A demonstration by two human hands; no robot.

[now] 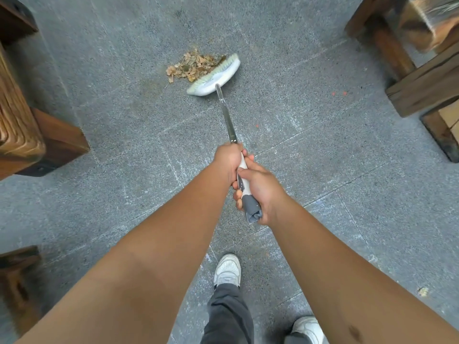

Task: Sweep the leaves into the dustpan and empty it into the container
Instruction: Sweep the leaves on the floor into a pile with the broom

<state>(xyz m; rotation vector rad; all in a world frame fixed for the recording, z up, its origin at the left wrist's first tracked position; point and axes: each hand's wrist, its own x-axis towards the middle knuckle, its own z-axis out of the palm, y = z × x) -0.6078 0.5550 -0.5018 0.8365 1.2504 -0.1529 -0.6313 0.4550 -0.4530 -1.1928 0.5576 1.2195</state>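
Note:
A pile of dry brown leaves [192, 66] lies on the grey stone floor ahead of me. The white broom head [215, 76] with pale bristles rests against the pile's right side. Its shiny metal shaft [226, 115] runs back to a white and grey grip. My left hand [227, 161] grips the handle higher up, where the shaft meets the grip. My right hand [260, 192] holds the grey end of the grip just behind it. No dustpan or container is in view.
Dark wooden furniture legs stand at the left [29, 135] and lower left [17, 281]. More wooden beams [419, 88] sit at the upper right. My white shoes [227, 269] stand on the paving below my arms. A single stray leaf [423, 291] lies at the right.

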